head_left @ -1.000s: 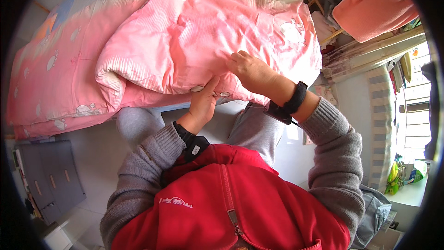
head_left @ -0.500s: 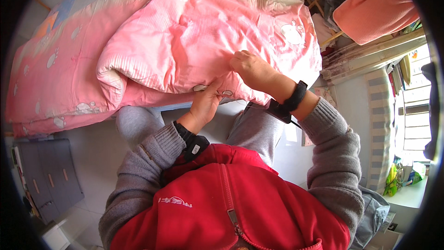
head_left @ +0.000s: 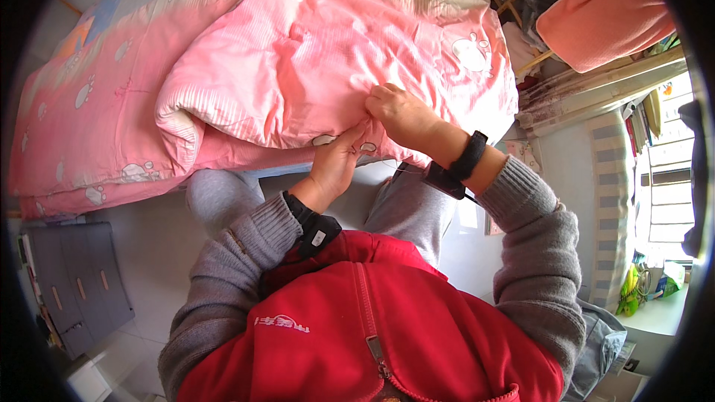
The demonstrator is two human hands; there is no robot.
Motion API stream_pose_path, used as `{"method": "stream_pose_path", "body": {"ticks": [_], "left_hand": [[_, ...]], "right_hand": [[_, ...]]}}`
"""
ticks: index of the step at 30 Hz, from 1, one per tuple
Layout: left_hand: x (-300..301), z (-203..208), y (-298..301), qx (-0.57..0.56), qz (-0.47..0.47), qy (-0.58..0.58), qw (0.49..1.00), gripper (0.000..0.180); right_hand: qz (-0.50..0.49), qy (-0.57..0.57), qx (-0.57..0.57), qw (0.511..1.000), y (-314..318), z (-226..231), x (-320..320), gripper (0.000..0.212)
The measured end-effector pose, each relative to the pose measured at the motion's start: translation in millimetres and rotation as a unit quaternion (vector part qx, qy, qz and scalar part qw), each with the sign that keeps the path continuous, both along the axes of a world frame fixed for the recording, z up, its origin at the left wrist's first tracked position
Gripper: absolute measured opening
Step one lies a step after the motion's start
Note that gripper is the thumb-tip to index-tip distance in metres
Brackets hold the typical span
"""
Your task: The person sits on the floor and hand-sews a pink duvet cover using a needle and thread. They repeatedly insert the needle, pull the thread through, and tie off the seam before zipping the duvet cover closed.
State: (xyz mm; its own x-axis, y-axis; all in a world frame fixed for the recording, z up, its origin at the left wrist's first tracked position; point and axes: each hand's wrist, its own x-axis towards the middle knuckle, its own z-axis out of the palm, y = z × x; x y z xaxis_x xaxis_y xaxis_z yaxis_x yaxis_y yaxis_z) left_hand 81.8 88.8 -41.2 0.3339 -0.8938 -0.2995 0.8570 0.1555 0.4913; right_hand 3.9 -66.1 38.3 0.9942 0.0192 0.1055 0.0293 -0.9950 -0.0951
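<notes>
A thick pink quilt [head_left: 246, 67] with pale paw prints lies bunched over the bed, its near edge hanging by my knees. My left hand [head_left: 335, 167] grips that edge, thumb and fingers closed on the cloth. Just up and to the right, my right hand [head_left: 402, 113] is closed in a pinch against the quilt's surface. Whatever its fingertips hold is too small or hidden to make out. A thin pale line, like thread, shows faintly below the quilt edge near my right wrist.
A small black box [head_left: 445, 181] hangs under my right wrist. Grey drawers [head_left: 82, 283] stand at the lower left. An orange cloth [head_left: 603, 18] hangs over wooden shelving at the upper right, beside a bright window [head_left: 670, 186] and a striped curtain [head_left: 614, 208].
My right hand has shifted slightly left and down, nearer my left hand. My left hand keeps its hold on the quilt edge, having moved only a little.
</notes>
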Motion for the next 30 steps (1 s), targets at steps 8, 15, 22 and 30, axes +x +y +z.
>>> {"method": "stream_pose_path", "body": {"ticks": [8, 15, 22, 30], "left_hand": [[5.0, -15.4, -5.1, 0.006, 0.021, -0.023, 0.999, 0.015], [4.9, -14.6, -4.5, -0.023, 0.015, -0.033, 0.999, 0.014], [1.0, -7.6, -3.1, -0.031, 0.007, -0.058, 0.998, 0.023], [3.8, -4.7, -3.5, -0.007, 0.019, -0.05, 0.999, 0.028]], "right_hand": [[-0.069, -0.073, 0.164, 0.981, -20.1, 12.8, -9.2, 0.023], [-0.059, -0.06, 0.133, 0.988, -15.3, 16.6, -7.0, 0.019], [0.008, -0.075, -0.033, 0.997, -5.4, 1.4, 0.6, 0.012], [0.002, -0.055, 0.072, 0.996, -10.7, 13.5, -4.2, 0.013]]}}
